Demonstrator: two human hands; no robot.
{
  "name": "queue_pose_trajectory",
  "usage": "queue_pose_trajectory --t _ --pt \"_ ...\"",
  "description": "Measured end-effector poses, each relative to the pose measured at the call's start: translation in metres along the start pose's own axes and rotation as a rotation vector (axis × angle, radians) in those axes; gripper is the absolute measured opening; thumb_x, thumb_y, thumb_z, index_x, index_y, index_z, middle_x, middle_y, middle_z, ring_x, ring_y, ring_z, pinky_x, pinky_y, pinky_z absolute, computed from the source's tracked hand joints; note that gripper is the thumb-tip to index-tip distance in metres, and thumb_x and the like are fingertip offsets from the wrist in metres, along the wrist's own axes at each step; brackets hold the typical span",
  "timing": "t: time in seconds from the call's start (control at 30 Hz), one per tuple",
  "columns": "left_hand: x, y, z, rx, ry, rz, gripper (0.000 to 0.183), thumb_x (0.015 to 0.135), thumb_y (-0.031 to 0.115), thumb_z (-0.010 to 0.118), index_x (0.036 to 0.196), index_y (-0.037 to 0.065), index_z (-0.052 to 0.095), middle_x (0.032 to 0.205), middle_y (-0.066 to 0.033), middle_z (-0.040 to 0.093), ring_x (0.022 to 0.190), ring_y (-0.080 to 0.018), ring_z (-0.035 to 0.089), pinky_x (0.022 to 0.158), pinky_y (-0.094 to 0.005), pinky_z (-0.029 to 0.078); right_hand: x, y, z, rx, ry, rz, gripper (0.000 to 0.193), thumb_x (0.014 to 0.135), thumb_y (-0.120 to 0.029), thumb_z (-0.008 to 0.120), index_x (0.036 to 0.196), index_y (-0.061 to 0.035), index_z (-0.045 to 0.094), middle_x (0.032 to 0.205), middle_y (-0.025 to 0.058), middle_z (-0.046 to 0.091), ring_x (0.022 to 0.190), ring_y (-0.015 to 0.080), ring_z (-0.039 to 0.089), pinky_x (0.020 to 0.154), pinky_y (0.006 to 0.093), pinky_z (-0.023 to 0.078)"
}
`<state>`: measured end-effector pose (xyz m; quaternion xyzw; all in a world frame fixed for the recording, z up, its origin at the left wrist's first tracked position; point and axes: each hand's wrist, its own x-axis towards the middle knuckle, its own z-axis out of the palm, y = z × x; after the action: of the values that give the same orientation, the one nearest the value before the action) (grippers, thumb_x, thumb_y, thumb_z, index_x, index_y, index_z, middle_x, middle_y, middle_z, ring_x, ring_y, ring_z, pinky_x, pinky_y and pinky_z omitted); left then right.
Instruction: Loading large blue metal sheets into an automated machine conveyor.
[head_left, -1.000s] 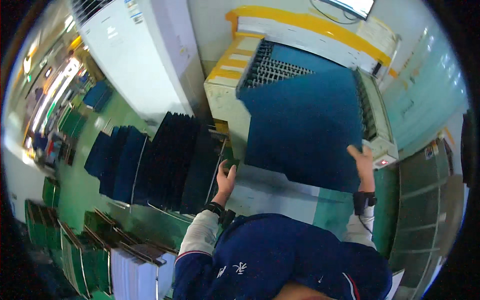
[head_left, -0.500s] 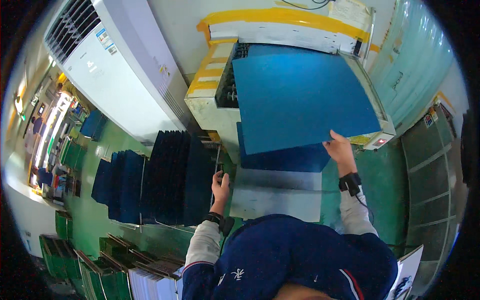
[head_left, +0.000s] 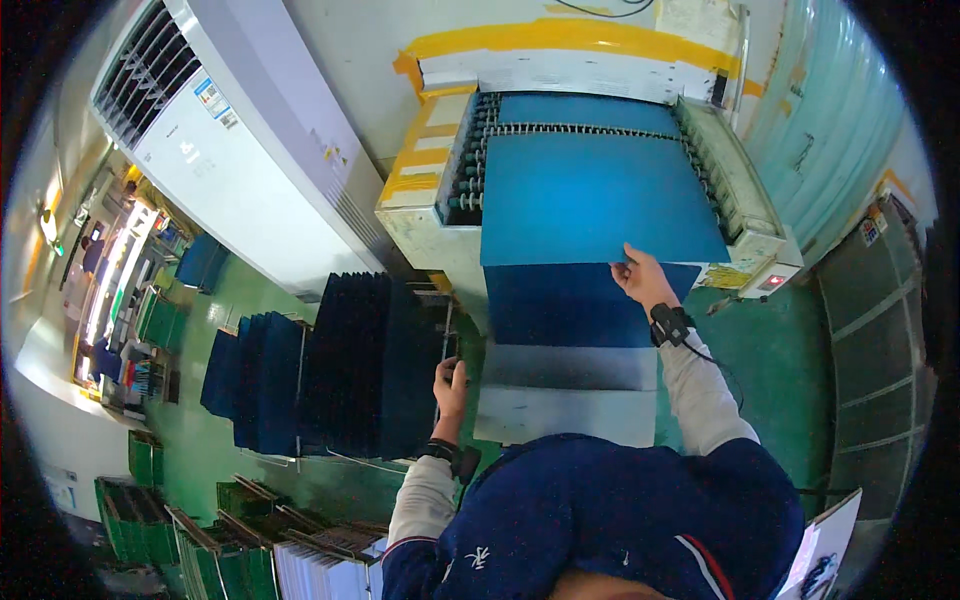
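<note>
A flat blue sheet [head_left: 600, 195] lies on the rollers of a conveyor machine [head_left: 755, 245], its near edge toward me. My right hand [head_left: 645, 278] is at that near edge, right of its middle, thumb and fingers closed on it. Beyond it, a second blue sheet [head_left: 585, 110] lies farther in on the rollers. A darker blue surface [head_left: 570, 310] shows below the near edge, above a grey panel [head_left: 565, 400]. My left hand [head_left: 450, 392] is beside the metal post of a rack [head_left: 447, 330], fingers loosely curled and apart; whether it touches the post I cannot tell.
The rack on my left holds many upright dark blue sheets [head_left: 350, 360]. A tall white air conditioner [head_left: 240, 150] stands behind it. Green racks [head_left: 225, 555] and white sheets [head_left: 320, 570] are at lower left. Clear strip curtains [head_left: 830, 110] and a grey framed panel [head_left: 870, 350] border the right.
The blue sheet has come down from a raised tilt to lie flat and squared on the rollers. My right hand has moved left with its edge. The left hand stays by the rack.
</note>
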<state>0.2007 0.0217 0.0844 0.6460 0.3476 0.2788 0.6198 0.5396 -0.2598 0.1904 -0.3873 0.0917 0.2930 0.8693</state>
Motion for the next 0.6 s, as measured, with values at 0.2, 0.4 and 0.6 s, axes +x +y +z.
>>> queue_pose_trajectory --t 0.2,0.4,0.6 --pt "0.001 -0.003 -0.001 -0.036 0.004 -0.006 0.031 0.090 0.025 0.064 0.110 0.002 0.059 0.079 -0.0038 0.061 0.067 -0.0100 0.058 0.062 -0.0259 0.047 0.013 -0.002 0.009 -0.116 0.019 0.099 0.025 0.090 -0.027 0.065 0.092 -0.0056 0.053 0.085 0.0111 0.061 0.076 0.0223 0.061 0.064 0.0339 0.052" --pt "0.008 -0.003 0.004 -0.030 0.001 -0.014 0.028 0.090 0.023 0.064 0.108 0.002 0.059 0.075 -0.0013 0.058 0.066 -0.0090 0.056 0.059 -0.0240 0.046 0.037 -0.003 0.000 -0.045 -0.001 0.058 0.027 0.089 -0.031 0.067 0.090 -0.0077 0.052 0.084 0.0116 0.063 0.076 0.0225 0.062 0.063 0.0334 0.052" --pt "0.007 0.004 0.005 -0.067 0.002 -0.047 0.024 0.091 0.021 0.064 0.105 0.003 0.059 0.075 0.0006 0.056 0.065 -0.0073 0.053 0.059 -0.0244 0.045 0.039 -0.002 0.011 -0.091 0.014 0.072 0.029 0.089 -0.032 0.067 0.091 -0.0077 0.053 0.088 0.0120 0.063 0.083 0.0228 0.063 0.067 0.0335 0.051"
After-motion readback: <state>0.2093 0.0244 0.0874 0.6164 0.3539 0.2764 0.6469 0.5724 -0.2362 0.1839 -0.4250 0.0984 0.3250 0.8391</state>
